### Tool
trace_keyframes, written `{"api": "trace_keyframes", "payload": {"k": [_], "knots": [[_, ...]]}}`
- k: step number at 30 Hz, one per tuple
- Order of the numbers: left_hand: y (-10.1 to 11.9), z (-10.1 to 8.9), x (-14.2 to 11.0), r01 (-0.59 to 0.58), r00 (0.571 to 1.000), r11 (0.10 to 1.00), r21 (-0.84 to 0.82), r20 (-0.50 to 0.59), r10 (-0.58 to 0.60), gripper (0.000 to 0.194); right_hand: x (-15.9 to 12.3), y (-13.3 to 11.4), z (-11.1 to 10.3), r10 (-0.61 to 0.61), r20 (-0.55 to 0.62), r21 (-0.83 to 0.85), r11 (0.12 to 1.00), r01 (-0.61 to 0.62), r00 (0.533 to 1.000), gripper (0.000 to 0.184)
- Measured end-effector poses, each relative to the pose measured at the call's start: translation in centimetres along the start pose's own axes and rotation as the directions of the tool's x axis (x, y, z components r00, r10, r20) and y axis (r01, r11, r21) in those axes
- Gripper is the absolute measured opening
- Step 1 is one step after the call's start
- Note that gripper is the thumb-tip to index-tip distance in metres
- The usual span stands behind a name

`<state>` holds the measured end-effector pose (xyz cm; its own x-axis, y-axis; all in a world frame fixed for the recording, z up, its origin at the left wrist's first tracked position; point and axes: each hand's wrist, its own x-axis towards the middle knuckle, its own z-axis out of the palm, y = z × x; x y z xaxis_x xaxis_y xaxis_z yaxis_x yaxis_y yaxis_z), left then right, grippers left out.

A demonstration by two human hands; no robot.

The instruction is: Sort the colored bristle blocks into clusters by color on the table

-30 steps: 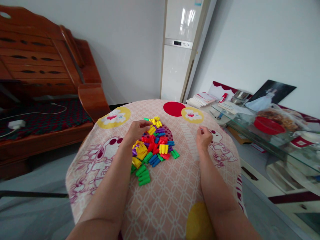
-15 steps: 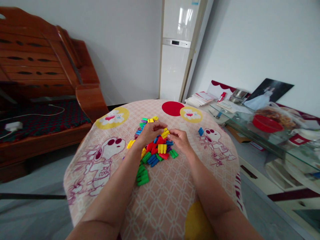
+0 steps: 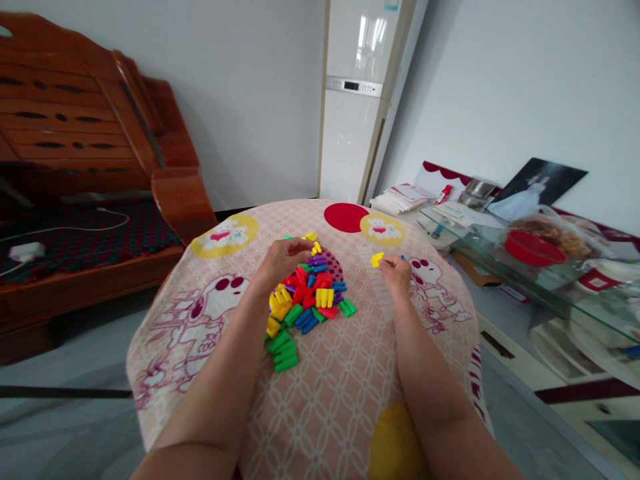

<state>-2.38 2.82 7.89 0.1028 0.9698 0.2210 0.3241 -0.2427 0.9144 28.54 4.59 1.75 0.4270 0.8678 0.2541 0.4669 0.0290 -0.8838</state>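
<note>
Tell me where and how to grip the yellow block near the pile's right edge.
Probably pinch the yellow block by its outer ridges, from above: it rests atop the pile, ridges up, with red blocks close at its near and far ends.

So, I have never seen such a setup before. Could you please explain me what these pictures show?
There is no robot here: the two bare hands belong to a person. All three pictures come from one camera worn on that person's head, looking forward and down.

On the patterned tablecloth lies a pile of small ridged plastic pieces in red, yellow, green, blue and purple.

The right hand holds a yellow piece, away from the pile. The left hand is at the pile, its fingers near other yellow pieces; whether it grips one, I cannot tell.
</note>
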Motion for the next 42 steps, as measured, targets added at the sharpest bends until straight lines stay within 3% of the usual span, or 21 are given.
{"api": "trace_keyframes", "payload": {"k": [8,12,15,19,24,27,29,33,36,39,42], "knots": [[-0.5,-1.7,-0.1,0.029,0.995,0.997,-0.075,-0.095,-0.036,0.045,1.0,1.8,-0.1,-0.08,-0.04,-0.06,0.995,0.077,0.996,0.026],[-1.1,-2.5,0.0,0.029,0.992,0.995,-0.091,-0.12,-0.04,0.043,1.5,1.9,-1.1,-0.107,-0.24,-0.173,0.983,0.066,0.965,0.035],[-2.1,-3.4,0.1,0.038,0.986,0.998,-0.052,-0.162,-0.046,0.042,1.9,2.0,-2.4,-0.079,-0.364,-0.278,0.96,-0.028,0.928,0.041],[-3.1,-4.0,0.3,0.075,0.977,0.993,0.088,-0.207,-0.056,0.04,1.9,2.1,-3.3,-0.011,-0.294,-0.407,0.906,-0.115,0.956,0.036],[-2.2,-2.0,0.4,-0.014,0.995,0.941,0.338,-0.087,0.046,0.033,1.6,1.6,-3.4,0.033,-0.186,-0.567,0.813,-0.135,0.982,0.024],[-1.6,-0.6,0.4,-0.06,0.997,0.883,0.465,-0.021,0.079,0.031,1.5,1.2,-3.5,0.032,-0.221,-0.574,0.803,-0.157,0.975,0.025],[-1.7,-0.3,0.4,-0.048,0.996,0.845,0.533,-0.033,0.078,0.032,1.4,1.2,-3.8,0.038,-0.283,-0.55,0.812,-0.195,0.958,0.026],[-3.0,-1.4,0.5,0.023,0.99,0.783,0.621,-0.121,0.067,0.038,1.4,1.2,-4.3,0.136,-0.4,-0.493,0.802,-0.338,0.907,0.026],[-4.2,-2.7,0.6,0.105,0.98,0.768,0.632,-0.196,0.027,0.043,1.4,1.1,-4.5,0.203,-0.406,-0.493,0.772,-0.4,0.891,0.025],[-5.0,-3.4,0.6,0.156,0.971,0.768,0.621,-0.24,-0.003,0.044,1.3,0.6,-4.4,0.165,-0.433,-0.472,0.796,-0.379,0.886,0.032],[-5.7,-3.2,0.5,0.155,0.975,0.787,0.598,-0.22,-0.025,0.04,0.9,-0.1,-3.8,0.047,-0.465,-0.442,0.853,-0.278,0.884,0.042]]}}
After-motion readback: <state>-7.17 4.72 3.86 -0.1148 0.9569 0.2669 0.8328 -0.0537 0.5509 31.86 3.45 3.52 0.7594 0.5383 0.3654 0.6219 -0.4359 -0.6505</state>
